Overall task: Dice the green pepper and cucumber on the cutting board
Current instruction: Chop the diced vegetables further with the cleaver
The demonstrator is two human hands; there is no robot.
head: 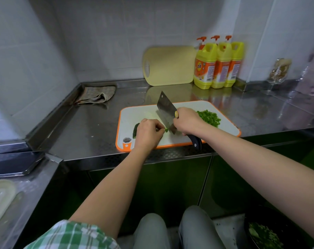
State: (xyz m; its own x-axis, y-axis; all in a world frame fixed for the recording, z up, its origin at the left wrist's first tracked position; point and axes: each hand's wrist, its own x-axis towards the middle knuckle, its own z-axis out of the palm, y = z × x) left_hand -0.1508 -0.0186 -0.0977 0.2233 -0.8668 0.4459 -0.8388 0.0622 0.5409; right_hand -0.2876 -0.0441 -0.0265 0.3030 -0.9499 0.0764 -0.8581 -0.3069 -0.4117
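On the bench (pixel 91 126), seen from the head camera, the cutting board (pixel 134 114) lies under both hands. The left hand (pixel 147 133) curls over the cucumber (pixel 136 131), holding it down. The right hand (pixel 187 122) grips the cleaver (pixel 166 112), its blade just beside the left fingertips. Diced green pepper (pixel 209 118) is heaped just beyond the right hand.
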